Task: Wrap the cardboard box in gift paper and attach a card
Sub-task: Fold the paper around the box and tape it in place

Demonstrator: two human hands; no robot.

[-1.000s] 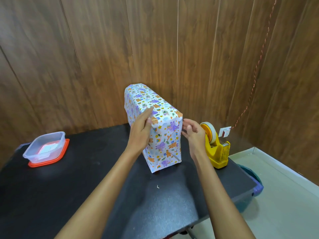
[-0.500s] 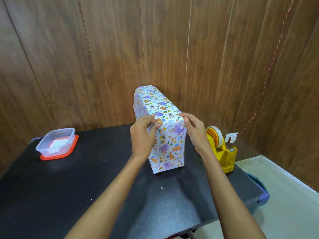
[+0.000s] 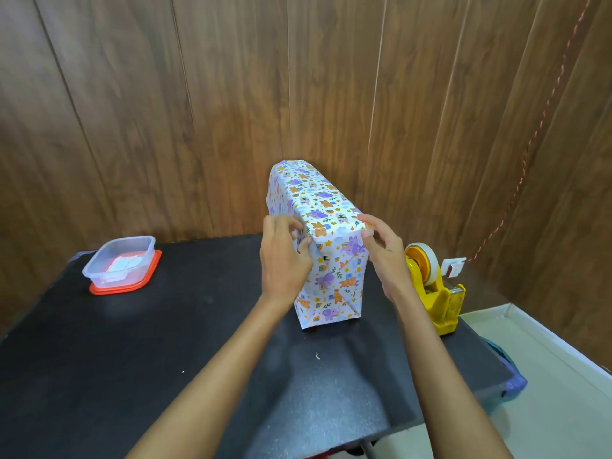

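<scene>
wrapped box (image 3: pixel 323 210) upright on black bench (image 3: pixel 149 359), near wood-panel wall (image 3: pixel 198 111). left hand (image 3: pixel 284 263) and right hand (image 3: pixel 385 256): curled fingers pinch paper at its near top corners. tape dispenser (image 3: pixel 435 289) right; plastic container (image 3: pixel 121 263) left; pale floor (image 3: pixel 546 409).

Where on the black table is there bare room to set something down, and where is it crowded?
Bare tabletop lies between the plastic container and the wrapped box. Crowded: the gap between box and tape dispenser, filled by the right hand.
</scene>
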